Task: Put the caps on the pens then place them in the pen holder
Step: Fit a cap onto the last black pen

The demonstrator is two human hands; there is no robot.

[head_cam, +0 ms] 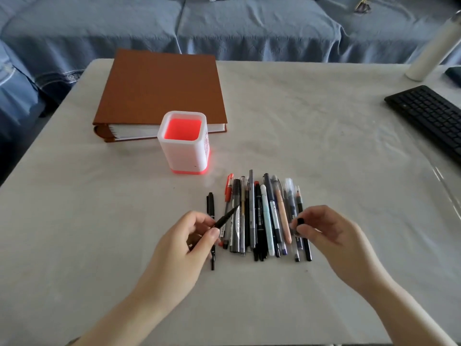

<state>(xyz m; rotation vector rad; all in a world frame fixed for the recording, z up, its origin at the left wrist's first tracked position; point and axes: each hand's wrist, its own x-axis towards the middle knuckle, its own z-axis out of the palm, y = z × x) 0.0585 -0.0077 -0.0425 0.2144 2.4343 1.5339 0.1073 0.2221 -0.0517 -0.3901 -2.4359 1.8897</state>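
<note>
The left hand (pixel 193 237) pinches an uncapped black pen (pixel 225 218), its tip slanting up over a row of pens (pixel 264 218) on the table (pixel 324 136). The right hand (pixel 326 232) pinches a small black cap (pixel 300 221) above the row's right end. The white pen holder (pixel 184 151) with its red inside stands beyond, before a brown binder (pixel 159 88).

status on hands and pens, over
Left hand holds uncapped black pen. Right hand pinches black cap, apart from the pen. Pen holder empty, other pens in a row on table. Nothing between cap and pen tip.
</note>
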